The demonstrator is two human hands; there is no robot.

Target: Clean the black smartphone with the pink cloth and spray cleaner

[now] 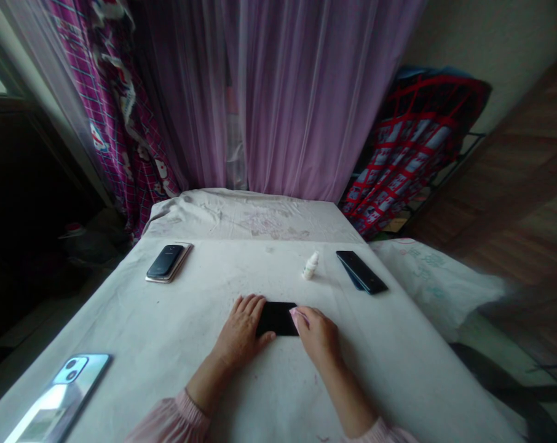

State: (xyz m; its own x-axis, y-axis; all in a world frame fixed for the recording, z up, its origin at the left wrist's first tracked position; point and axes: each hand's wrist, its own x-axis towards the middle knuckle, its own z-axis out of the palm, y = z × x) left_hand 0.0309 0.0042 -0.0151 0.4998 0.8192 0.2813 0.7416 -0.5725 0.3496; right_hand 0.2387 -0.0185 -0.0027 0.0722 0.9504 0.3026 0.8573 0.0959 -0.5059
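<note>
Your open left hand (239, 332) pins the black phone (277, 319) (so it can't slide); your right hand (319, 335) pinches a pink cloth (297, 318) against it.

- upright white dropper bottle (310, 266) beyond the right hand (319, 335)
- dark smartphone (361, 272) beyond and right of it
- black phone (165, 261) beyond the left hand (239, 332)
- silver-backed phone (59, 399) well left of it

readable text: none
held phone (277, 319): dark, nothing legible
bottle (310, 266): small white dropper, markings too small to read
left phone (165, 261): faint back mark, unreadable
pillow (428, 271): teal print, blurred, unreadable
</note>
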